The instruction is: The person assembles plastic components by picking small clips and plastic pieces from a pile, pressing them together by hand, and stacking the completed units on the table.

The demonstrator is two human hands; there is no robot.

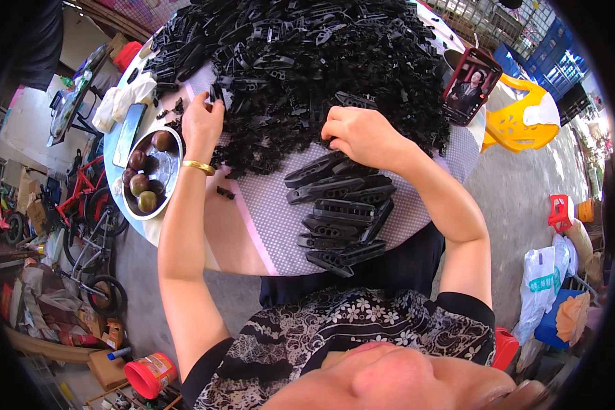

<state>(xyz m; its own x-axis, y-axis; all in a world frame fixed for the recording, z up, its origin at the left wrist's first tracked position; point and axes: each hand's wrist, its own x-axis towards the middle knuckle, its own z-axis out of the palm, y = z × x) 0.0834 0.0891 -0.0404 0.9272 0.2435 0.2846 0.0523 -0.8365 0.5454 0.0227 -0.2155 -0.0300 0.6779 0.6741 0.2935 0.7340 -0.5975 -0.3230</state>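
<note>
A big heap of black plastic parts (273,82) covers the far half of the round table (253,232). At the heap's left edge, my left hand (203,124) pinches a small black plastic piece (216,93) between thumb and fingers. My right hand (363,135) is at the heap's near right side, its fingers curled together. Whatever its fingertips hold, if anything, I cannot make out. Just below that hand, long black slotted plastic pieces (344,209) lie stacked in a loose group near the table's front edge.
A white bowl of round dark fruit (176,184) stands beside my left forearm, with a phone (128,134) next to it. Another phone (470,87) is propped at the right, near a yellow chair (519,123). Small black bits (225,193) lie on the patterned cover.
</note>
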